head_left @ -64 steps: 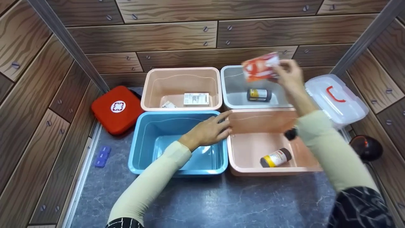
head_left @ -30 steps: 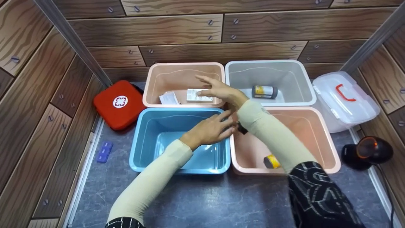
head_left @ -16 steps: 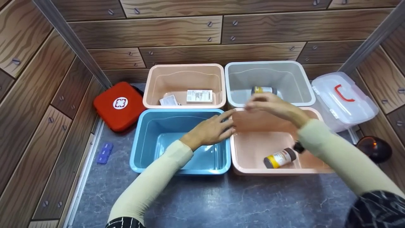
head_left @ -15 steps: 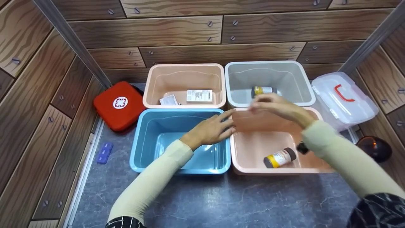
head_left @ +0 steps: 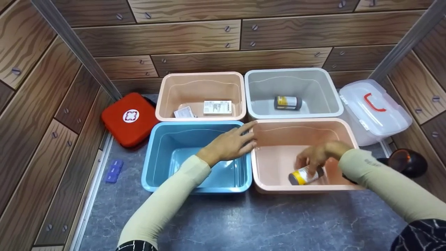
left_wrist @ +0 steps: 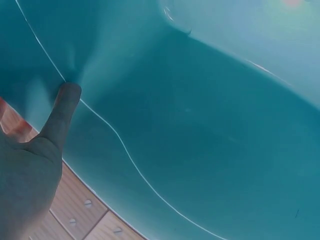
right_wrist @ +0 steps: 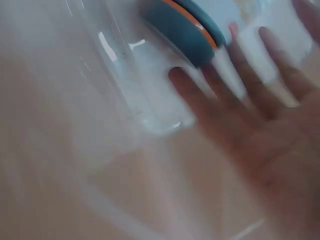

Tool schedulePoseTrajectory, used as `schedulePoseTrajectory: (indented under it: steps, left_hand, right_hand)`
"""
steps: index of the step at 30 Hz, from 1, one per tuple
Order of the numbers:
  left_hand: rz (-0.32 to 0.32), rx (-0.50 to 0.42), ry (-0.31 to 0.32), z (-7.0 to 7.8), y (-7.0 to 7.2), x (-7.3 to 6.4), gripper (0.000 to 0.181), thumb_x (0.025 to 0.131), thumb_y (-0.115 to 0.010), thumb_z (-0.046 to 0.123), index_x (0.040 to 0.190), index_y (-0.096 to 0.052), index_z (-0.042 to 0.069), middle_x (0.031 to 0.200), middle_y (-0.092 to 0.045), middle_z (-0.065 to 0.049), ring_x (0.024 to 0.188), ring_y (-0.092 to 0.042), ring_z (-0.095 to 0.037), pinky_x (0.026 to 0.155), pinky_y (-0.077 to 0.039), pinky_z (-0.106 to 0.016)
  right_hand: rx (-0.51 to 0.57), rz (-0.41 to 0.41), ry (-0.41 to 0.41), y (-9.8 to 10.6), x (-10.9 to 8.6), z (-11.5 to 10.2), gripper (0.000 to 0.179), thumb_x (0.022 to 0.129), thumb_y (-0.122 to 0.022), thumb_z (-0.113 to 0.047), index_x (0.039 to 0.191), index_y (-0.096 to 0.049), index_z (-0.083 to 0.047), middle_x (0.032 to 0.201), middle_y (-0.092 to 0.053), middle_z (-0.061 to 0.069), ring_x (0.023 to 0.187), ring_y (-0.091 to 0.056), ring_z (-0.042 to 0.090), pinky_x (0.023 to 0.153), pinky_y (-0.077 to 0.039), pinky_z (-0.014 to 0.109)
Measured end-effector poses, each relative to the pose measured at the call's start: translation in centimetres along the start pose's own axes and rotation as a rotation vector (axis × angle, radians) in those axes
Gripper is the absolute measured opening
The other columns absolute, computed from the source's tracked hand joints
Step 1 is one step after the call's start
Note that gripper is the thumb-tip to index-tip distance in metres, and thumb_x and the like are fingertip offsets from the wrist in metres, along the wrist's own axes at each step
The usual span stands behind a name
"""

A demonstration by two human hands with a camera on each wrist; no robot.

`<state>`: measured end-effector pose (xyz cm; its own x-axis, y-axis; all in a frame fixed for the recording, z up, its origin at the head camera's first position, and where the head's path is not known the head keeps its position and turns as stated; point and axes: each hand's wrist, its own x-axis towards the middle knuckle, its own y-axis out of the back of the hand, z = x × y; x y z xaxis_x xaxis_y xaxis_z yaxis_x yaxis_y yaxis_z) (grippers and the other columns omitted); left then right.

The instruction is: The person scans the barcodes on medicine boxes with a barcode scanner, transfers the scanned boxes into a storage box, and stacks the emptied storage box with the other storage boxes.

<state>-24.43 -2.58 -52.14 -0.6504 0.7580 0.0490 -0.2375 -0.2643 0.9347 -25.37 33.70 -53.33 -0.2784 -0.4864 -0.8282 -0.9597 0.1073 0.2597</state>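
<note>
In the head view my right hand (head_left: 313, 157) reaches down into the front right pink bin (head_left: 306, 188), its fingers at a dark-capped bottle (head_left: 302, 175) with a white and yellow label. The bottle lies on its side. In the right wrist view the fingers (right_wrist: 250, 75) are spread and straight, close along the bottle (right_wrist: 182, 30), and the picture is blurred. My left hand (head_left: 226, 144) rests over the rim between the blue bin (head_left: 197, 190) and that pink bin. In the left wrist view its thumb (left_wrist: 65, 107) touches the blue inner wall.
A back pink bin (head_left: 200, 74) holds a white printed box (head_left: 217, 107) and a small flat packet (head_left: 184, 112). Another bottle (head_left: 287, 103) lies in the grey bin (head_left: 292, 115). Around them are a red case (head_left: 129, 120), purple pill box (head_left: 114, 170), clear lidded box (head_left: 376, 108) and black device (head_left: 407, 163).
My right hand held a red and white packet, passed over the back pink bin, then came back without it and lowered to the bottle. My left hand has stayed on the rim.
</note>
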Motion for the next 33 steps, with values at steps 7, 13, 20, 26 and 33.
schedulePoseTrajectory:
  steps: [7, 13, 20, 26, 33]
  left_hand:
    - [-0.020, 0.001, 0.011, 0.2, -0.1, 0.3, 0.043, 0.119, -0.033, 0.048, 0.138, -0.062, 0.024, 0.184, -0.019, 0.000, 0.126, -0.065, -0.033, 0.100, -0.060, -0.049]
    - [-0.025, 0.001, 0.010, 0.1, 0.0, 0.2, 0.042, 0.119, -0.033, 0.048, 0.138, -0.062, 0.024, 0.184, -0.019, 0.000, 0.125, -0.065, -0.034, 0.098, -0.060, -0.049]
    - [-0.019, -0.005, 0.013, 0.1, -0.1, 0.2, 0.043, 0.118, -0.035, 0.047, 0.140, -0.063, 0.024, 0.183, -0.020, 0.000, 0.125, -0.065, -0.034, 0.100, -0.060, -0.050]
    - [-0.002, 0.004, 0.003, 0.0, -0.2, 0.1, 0.042, 0.119, -0.037, 0.047, 0.142, -0.063, 0.024, 0.182, -0.023, -0.001, 0.125, -0.066, -0.035, 0.103, -0.059, -0.050]
    - [-0.007, -0.011, 0.004, -0.1, -0.2, 0.1, 0.045, 0.118, -0.035, 0.047, 0.145, -0.062, 0.023, 0.183, -0.023, -0.002, 0.128, -0.066, -0.036, 0.103, -0.060, -0.051]
  right_hand:
    - [-0.037, -0.060, -0.145, -1.2, 0.3, 0.2, 0.034, 0.090, -0.085, -0.011, 0.119, -0.067, -0.011, 0.109, -0.072, -0.001, 0.088, -0.073, 0.014, 0.091, -0.057, 0.034]
    - [-0.054, 0.013, -0.078, -1.0, 0.6, 0.0, 0.037, 0.092, -0.083, -0.014, 0.119, -0.060, -0.005, 0.110, -0.065, 0.007, 0.091, -0.068, 0.016, 0.083, -0.060, 0.032]
    - [-0.055, 0.213, 0.136, 0.2, 0.3, -1.1, 0.052, 0.091, -0.082, -0.016, 0.134, -0.056, -0.005, 0.118, -0.060, 0.015, 0.099, -0.062, 0.019, 0.080, -0.056, 0.027]
    - [-0.130, 0.522, 0.390, 1.2, -1.2, -2.2, 0.041, 0.090, -0.087, -0.016, 0.126, -0.069, -0.006, 0.109, -0.071, 0.010, 0.084, -0.064, 0.011, 0.071, -0.056, 0.024]
    - [0.016, 0.774, 0.425, 1.4, -3.4, -4.2, 0.036, 0.094, -0.088, -0.024, 0.122, -0.070, -0.009, 0.103, -0.071, 0.014, 0.073, -0.065, 0.016, 0.057, -0.059, 0.031]
